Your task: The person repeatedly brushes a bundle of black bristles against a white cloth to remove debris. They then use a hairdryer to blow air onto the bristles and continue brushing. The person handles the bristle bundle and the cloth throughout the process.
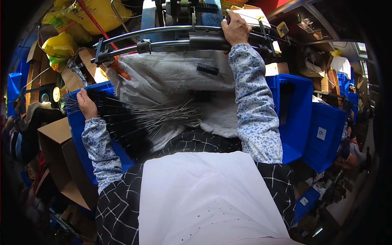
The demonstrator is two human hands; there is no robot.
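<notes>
A fanned bundle of black-bristled wire brushes [126,118] lies at the left, with bare twisted wire stems [171,114] pointing right. My left hand [87,105] is closed among the bristle ends at its far left; which brush it grips is partly hidden. My right hand [237,29] is raised, its fingers curled at the machine's dark bar [208,41]; what they hold, if anything, is hidden. Below the bar, one short black brush [207,68] shows against a white cloth [163,69], its thin stem running right.
Curved metal rails [163,44] cross ahead, below the blue machine body [210,16]. A blue bin [77,126] sits under the bundle, and more blue bins [294,122] stand at the right. An open cardboard box [61,159] is at the left, below yellow bags [61,47].
</notes>
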